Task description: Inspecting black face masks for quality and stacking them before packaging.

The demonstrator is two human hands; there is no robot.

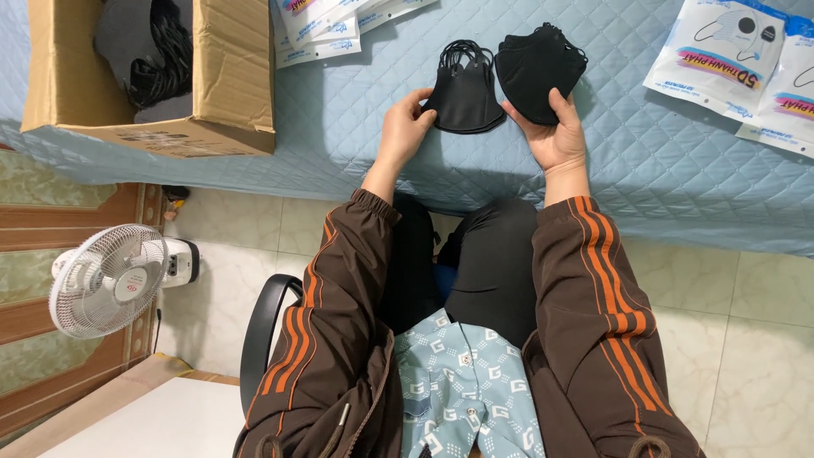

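Slippage is what I would watch for: the left hand point(405, 127) pinches a thin stack of black face masks point(464, 97) by its side edge, thumb on top and fingers beneath, with the ear loops bunched loose at the far end. The right hand point(555, 136) cups a second, thicker stack of black masks point(538, 64), its grip closed around the lower edge with the thumb across the front. Both stacks sit just above the blue quilted worktop point(356, 119), almost touching each other between the hands. I judge that a light edge pinch like the left one could let the layers fan out or shed a mask onto the quilt. The loose loops could also snag on the neighbouring stack (they lie very near its rim), pulling masks out of line. Both hands are close to the worktop's near edge, so anything dropped could slide off to the tiled floor point(746, 339). White mask packets point(721, 55) lie well apart to the right, and a cardboard box point(229, 76) holding more dark masks sits to the left.
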